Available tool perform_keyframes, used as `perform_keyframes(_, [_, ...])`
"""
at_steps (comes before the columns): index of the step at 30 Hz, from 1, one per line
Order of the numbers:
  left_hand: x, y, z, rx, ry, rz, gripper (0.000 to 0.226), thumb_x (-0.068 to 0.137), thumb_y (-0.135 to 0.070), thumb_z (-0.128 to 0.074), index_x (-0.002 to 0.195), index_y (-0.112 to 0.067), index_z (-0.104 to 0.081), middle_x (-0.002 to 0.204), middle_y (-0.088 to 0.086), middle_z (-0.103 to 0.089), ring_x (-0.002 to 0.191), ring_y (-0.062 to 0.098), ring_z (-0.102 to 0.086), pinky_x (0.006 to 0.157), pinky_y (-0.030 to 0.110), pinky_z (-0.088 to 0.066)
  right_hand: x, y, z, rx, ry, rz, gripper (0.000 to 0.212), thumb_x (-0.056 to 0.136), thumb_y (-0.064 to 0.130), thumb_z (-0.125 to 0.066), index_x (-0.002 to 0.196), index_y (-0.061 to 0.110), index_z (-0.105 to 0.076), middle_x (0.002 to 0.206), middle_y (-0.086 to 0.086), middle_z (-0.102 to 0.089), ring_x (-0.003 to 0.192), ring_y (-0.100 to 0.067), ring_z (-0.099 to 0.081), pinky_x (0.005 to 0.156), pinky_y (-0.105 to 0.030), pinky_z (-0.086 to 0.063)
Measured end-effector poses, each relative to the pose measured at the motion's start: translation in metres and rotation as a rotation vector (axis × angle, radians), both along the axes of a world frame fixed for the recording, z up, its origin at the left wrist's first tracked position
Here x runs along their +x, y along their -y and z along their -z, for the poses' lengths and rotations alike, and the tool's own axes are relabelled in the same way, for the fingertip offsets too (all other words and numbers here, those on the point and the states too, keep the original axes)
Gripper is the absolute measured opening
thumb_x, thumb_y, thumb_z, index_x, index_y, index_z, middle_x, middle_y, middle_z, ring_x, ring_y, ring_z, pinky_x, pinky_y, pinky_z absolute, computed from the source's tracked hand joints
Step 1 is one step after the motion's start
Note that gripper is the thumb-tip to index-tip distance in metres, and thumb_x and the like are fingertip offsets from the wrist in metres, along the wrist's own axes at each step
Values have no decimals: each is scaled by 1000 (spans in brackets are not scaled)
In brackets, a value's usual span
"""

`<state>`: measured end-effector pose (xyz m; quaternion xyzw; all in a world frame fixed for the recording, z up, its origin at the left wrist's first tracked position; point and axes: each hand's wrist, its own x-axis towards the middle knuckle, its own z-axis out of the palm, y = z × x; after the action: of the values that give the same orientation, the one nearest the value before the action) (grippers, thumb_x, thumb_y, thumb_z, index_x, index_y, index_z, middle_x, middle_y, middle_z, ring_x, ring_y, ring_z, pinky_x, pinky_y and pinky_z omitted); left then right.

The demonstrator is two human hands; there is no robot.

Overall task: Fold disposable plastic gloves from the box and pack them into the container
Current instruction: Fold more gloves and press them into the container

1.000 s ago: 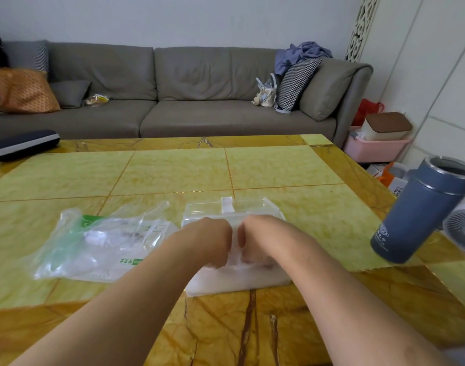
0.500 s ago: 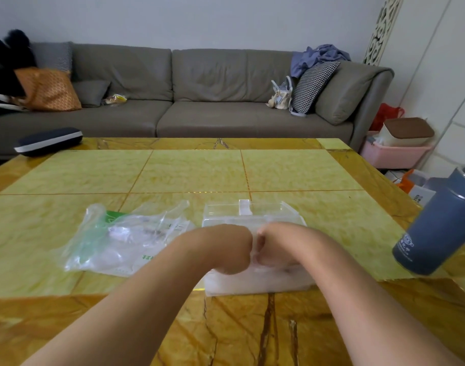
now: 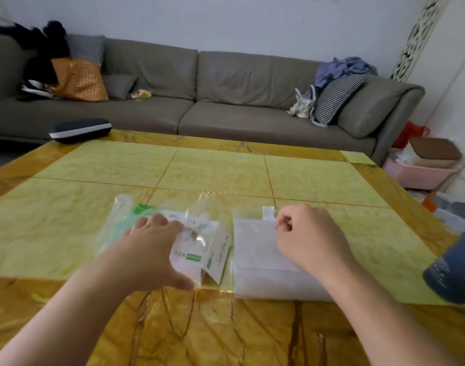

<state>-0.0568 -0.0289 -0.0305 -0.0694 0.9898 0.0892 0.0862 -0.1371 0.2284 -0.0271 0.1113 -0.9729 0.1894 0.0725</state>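
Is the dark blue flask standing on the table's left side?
No, the dark blue flask is at the right edge of the table, right of the clear container.

I can't read any text: the print on the glove package (image 3: 199, 249) at my 11 o'clock is blurred.

hands parted, left hand (image 3: 149, 249) now on glove packet (image 3: 199, 247)

On the worktop (image 3: 215, 167), the left hand (image 3: 147, 249) rests on the glove packet (image 3: 199, 241) while the right hand (image 3: 310, 239), fingers curled, sits over the clear container (image 3: 255, 249).
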Motion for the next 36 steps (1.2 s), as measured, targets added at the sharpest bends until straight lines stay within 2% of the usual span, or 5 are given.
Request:
perform_keyframes(5, [-2, 15, 12, -16, -136, 45, 69, 96, -20, -65, 155, -41, -36, 155, -20, -37, 143, 9, -36, 114, 33, -40, 4, 10, 1, -38, 12, 0, 22, 83, 10, -52, 77, 25, -68, 61, 6, -66, 55, -17, -62, 50, -32, -53])
perform_keyframes(11, [-11, 23, -2, 292, -289, -171, 23, 103, -15, -44, 87, -26, -56, 89, 8, -72, 60, 20, -54, 57, 33, -45, 4, 12, 1, -96, -5, -10, 25, 87, 9, -52, 80, 23, -71, 62, 7, -68, 55, -18, -63, 53, -39, -56])
perform_keyframes(21, [4, -35, -45, 2230, -527, -239, 37, 110, -15, -37, 131, -2, -64, 124, 19, -72, 117, 31, -70, 94, 42, -58, 14, 16, -16, -988, 408, -361, 51, 94, 52, -61, 105, 4, -74, 99, -14, -77, 96, -35, -73, 75, -43, -56])
perform_keyframes(24, [0, -49, -33, 2172, -459, -276, 36, 109, -18, -39, 132, -8, -66, 126, 19, -71, 117, 33, -69, 98, 44, -55, 18, 18, -19, -1206, 746, -455, 66, 92, 54, -65, 123, -4, -69, 118, -26, -73, 110, -39, -71, 89, -46, -55])
perform_keyframes(36, [2, -59, -16, 1546, -402, -363, 25, 101, 1, -57, 122, -10, -65, 98, 14, -79, 86, 35, -77, 69, 37, -64, 6, 4, -17, -1184, 427, -178, 32, 87, -7, -75, 112, 11, -68, 80, -2, -62, 55, -15, -45, 44, -26, -32])
